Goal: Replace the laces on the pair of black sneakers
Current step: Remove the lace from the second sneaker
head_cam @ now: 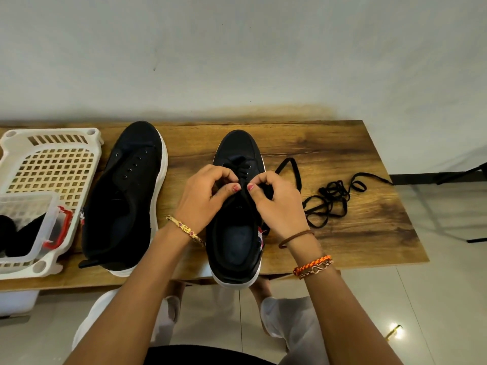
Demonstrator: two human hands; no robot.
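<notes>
Right sneaker [235, 206] sits directly under both hands on the wooden table [342, 143]. Long axis runs away from the person: toe toward the wall, heel hanging just over the near table edge. Left hand [208, 196] and right hand [274, 204] meet over the eyelet rows, fingers curled, each pinching the black lace [243, 169] threaded across the lower eyelets; the thumbs nearly touch.

Left sneaker [123, 196] lies to the left of the left hand, roughly parallel, toe toward the wall and tilted slightly right, eyelets bare. Its heel is near the front edge.

Loose lace [332, 201] lies in a tangle to the right of the right hand, one end trailing to the table's right edge. A lace loop arcs out on the table beside the right sneaker, just beyond the right hand.

White basket [52, 159] sits at the far left, holding a clear box [39, 222] with red clips. Bare tabletop shows beyond the sneaker toes and nearer than the tangle.
</notes>
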